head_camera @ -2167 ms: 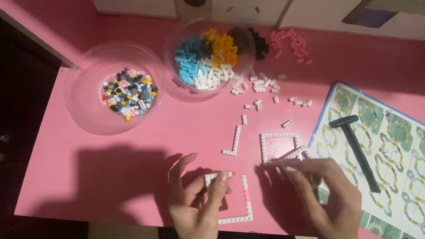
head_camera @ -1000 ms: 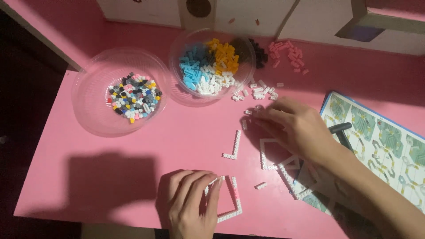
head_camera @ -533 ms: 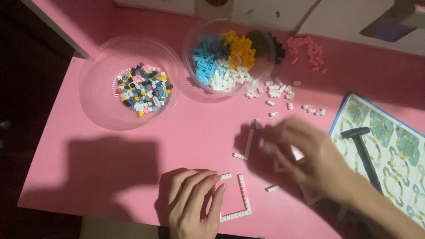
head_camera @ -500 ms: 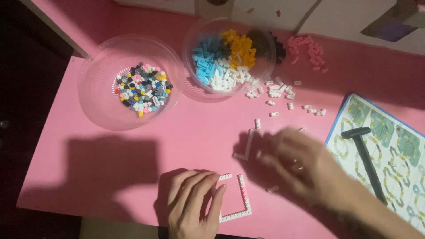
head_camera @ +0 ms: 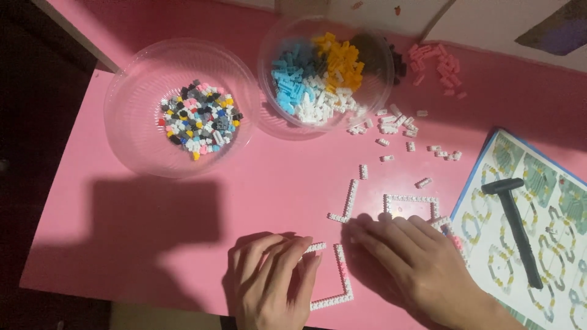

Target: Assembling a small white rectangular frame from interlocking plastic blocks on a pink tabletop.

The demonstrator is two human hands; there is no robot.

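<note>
My left hand (head_camera: 269,278) lies flat on a white brick frame (head_camera: 340,281) near the table's front edge, fingers together over its left part. My right hand (head_camera: 416,263) rests just right of that frame, fingertips pointing up-left toward an L-shaped white brick strip (head_camera: 348,201). Whether a small piece sits under its fingers I cannot tell. A second white square frame (head_camera: 413,199) lies just above my right hand.
Two clear bowls stand at the back: one with mixed small bricks (head_camera: 199,119), one with blue, white and yellow bricks (head_camera: 318,76). Loose white bricks (head_camera: 397,128) and pink bricks (head_camera: 437,64) lie scattered. A black hammer (head_camera: 516,229) rests on a printed sheet (head_camera: 550,244) at right.
My right hand has come back from the loose white bricks down to the front, beside the frame under my left hand. The left hand has stayed put.
</note>
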